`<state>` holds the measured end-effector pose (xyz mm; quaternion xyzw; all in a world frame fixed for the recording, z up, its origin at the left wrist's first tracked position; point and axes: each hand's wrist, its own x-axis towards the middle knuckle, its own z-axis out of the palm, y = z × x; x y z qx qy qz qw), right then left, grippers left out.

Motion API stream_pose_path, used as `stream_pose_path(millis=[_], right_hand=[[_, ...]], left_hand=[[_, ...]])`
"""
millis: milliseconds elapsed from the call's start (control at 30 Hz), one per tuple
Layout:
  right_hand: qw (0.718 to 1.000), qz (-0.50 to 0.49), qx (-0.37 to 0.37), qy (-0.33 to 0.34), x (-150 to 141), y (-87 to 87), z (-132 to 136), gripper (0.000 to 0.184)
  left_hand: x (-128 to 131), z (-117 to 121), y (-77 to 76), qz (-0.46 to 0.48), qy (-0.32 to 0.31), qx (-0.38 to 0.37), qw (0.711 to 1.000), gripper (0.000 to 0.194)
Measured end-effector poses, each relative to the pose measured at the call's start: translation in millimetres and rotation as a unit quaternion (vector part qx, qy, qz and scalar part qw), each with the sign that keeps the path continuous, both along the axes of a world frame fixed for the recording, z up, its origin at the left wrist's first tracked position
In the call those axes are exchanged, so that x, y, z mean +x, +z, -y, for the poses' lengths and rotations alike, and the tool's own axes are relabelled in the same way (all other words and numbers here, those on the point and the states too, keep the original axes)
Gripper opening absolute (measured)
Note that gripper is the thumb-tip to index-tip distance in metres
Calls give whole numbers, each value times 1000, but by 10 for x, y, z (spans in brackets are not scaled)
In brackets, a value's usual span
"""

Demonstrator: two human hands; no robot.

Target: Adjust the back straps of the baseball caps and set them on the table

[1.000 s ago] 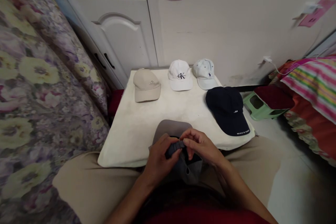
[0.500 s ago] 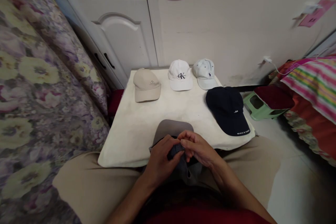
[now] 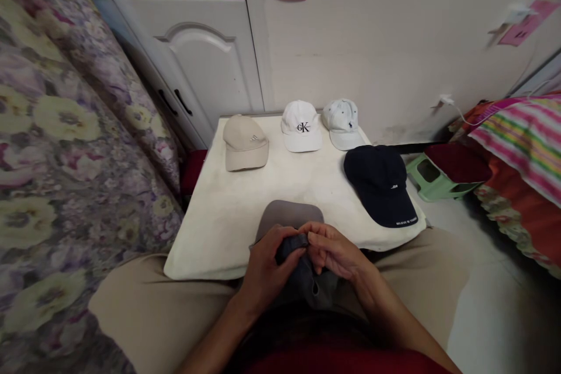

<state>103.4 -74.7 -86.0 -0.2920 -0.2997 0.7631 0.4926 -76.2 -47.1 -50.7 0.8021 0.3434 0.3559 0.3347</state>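
Note:
A grey cap (image 3: 289, 212) lies at the table's near edge, its brim pointing away from me and its back part hanging over my lap. My left hand (image 3: 274, 260) is closed around the dark band at the cap's back, thumb and fingers pinching it. Against the same band, my right hand (image 3: 335, 251) is closed, thumb and forefinger meeting at the strap's end. The fingers hide much of the strap. Farther off are a beige cap (image 3: 243, 143), a white cap with CK letters (image 3: 301, 127), a pale blue cap (image 3: 342, 124) and a navy cap (image 3: 380, 184).
The caps rest on a low table with a cream cover (image 3: 210, 222). A white cabinet (image 3: 197, 58) and the wall stand behind it. To the left hangs a floral curtain (image 3: 65, 146); at right are a green stool (image 3: 423, 172) and a bed with a striped cover (image 3: 530, 146).
My right fingers have shifted slightly right along the strap, and more of the dark band shows between my hands. The other caps stay where they were.

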Motion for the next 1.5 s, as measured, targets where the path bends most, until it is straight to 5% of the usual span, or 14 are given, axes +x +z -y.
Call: stream_pose_path(millis=[333, 1133, 1500], right_hand=[[999, -34, -17, 25, 44, -17, -5, 25], [1000, -11, -4, 12, 25, 43, -1, 26], [1000, 5, -6, 31, 32, 26, -7, 26]], left_hand=[[-10, -14, 27, 53, -2, -128, 990, 10], [-35, -83, 133, 53, -62, -194, 978, 11], [-35, -117, 185, 75, -88, -292, 949, 18]])
